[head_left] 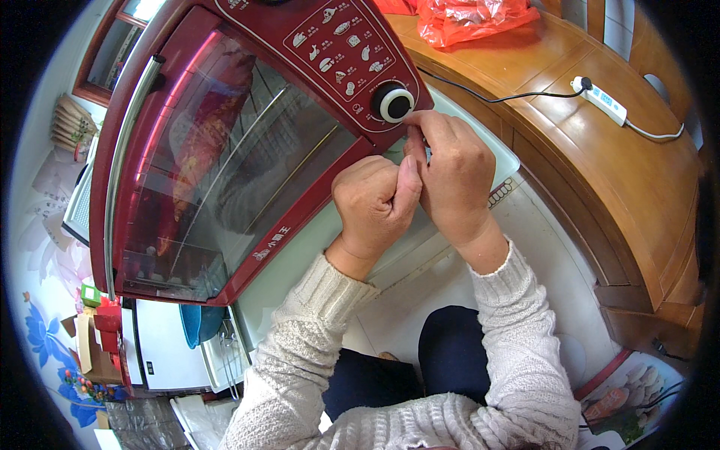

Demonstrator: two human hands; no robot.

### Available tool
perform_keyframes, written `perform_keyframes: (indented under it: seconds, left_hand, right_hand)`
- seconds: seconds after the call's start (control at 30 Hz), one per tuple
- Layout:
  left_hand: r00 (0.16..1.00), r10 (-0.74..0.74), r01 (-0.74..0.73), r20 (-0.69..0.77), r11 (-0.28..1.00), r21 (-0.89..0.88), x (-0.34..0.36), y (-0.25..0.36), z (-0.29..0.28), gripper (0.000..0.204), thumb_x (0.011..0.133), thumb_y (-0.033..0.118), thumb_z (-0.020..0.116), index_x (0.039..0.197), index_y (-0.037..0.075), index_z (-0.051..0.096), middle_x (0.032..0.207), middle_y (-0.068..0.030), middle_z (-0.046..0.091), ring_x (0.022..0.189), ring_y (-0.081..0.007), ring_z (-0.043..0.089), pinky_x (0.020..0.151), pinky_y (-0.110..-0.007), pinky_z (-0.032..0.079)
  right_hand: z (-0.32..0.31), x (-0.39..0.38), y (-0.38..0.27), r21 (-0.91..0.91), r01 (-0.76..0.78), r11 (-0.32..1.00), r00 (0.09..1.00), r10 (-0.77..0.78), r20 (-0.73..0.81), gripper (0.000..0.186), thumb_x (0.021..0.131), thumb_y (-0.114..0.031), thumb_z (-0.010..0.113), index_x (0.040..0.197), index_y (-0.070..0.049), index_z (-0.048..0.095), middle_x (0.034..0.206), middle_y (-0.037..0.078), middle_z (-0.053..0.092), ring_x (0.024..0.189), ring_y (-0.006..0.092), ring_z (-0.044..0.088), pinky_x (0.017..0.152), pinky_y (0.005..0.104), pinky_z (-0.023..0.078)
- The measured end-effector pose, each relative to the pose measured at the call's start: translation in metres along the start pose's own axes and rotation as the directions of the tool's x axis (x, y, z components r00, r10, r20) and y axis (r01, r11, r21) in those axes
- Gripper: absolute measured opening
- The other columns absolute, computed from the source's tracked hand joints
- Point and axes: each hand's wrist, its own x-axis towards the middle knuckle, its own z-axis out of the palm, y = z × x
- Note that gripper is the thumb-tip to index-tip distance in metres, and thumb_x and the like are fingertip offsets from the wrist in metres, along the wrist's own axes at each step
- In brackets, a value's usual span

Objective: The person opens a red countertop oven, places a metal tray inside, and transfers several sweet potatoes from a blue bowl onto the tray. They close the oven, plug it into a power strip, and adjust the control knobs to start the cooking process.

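Note:
A dark red countertop oven (pixel 354 133) stands in front of me, its glass door (pixel 247 142) closed and a metal handle (pixel 133 142) along the door's far edge. A long reddish-orange shape shows in the glass; I cannot tell whether it is inside or a reflection. My right hand (pixel 456 161) is beside the black-and-white dial (pixel 395 103), its fingers bent and its fingertips just below the dial's rim. Curled into a fist, my left hand (pixel 375 199) is close against the right one, thumb uppermost, by the oven's lower corner. Whatever either hand holds is hidden.
A pale glass-topped stand (pixel 296 281) supports the oven. On the right, a wooden cabinet (pixel 559 90) bears a red plastic bag (pixel 472 19) and a white power strip (pixel 602 101) with a black cord (pixel 502 97). A blue basin (pixel 199 324) is at lower left.

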Motion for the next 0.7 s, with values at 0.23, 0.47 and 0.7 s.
perform_keyframes:
  seconds: [0.23, 0.47, 0.7]
  left_hand:
    - [1.0, -0.01, 0.01, 0.009, 1.0, -0.008, -0.0006, -0.0011, 0.0007, 0.035, 0.085, 0.002, 0.069, 0.055, 0.004, 0.052, 0.053, -0.0118, 0.046, 0.045, -0.0284, 0.045, 0.045, -0.039, 0.033]
    - [1.0, -0.012, 0.012, 0.006, 1.0, -0.004, -0.0015, -0.0018, 0.0012, 0.035, 0.085, 0.001, 0.069, 0.055, 0.004, 0.052, 0.052, -0.0117, 0.046, 0.045, -0.0284, 0.045, 0.045, -0.039, 0.033]
    - [0.999, 0.003, -0.003, 0.033, 1.0, -0.008, -0.0022, -0.0032, 0.0003, 0.037, 0.094, 0.004, 0.062, 0.058, 0.002, 0.053, 0.053, -0.0095, 0.046, 0.046, -0.0223, 0.043, 0.047, -0.036, 0.031]
  right_hand:
    - [0.0002, -0.0003, -0.0002, 0.002, -0.009, 1.0, 1.0, 0.009, 0.006, 0.011, 0.08, -0.005, 0.07, 0.09, -0.005, 0.066, 0.078, 0.01, 0.067, 0.075, 0.0278, 0.067, 0.065, 0.0389, 0.053]
    - [0.0011, -0.0007, 0.0, -0.001, -0.017, 1.0, 1.0, 0.017, 0.005, 0.01, 0.08, -0.005, 0.07, 0.089, -0.005, 0.066, 0.077, 0.01, 0.067, 0.075, 0.028, 0.067, 0.065, 0.0388, 0.054]
    - [0.0008, -0.0001, 0.0002, 0.005, -0.015, 1.0, 1.0, 0.015, -0.006, 0.01, 0.079, -0.004, 0.07, 0.089, -0.005, 0.066, 0.077, 0.01, 0.067, 0.075, 0.0282, 0.067, 0.064, 0.0388, 0.054]
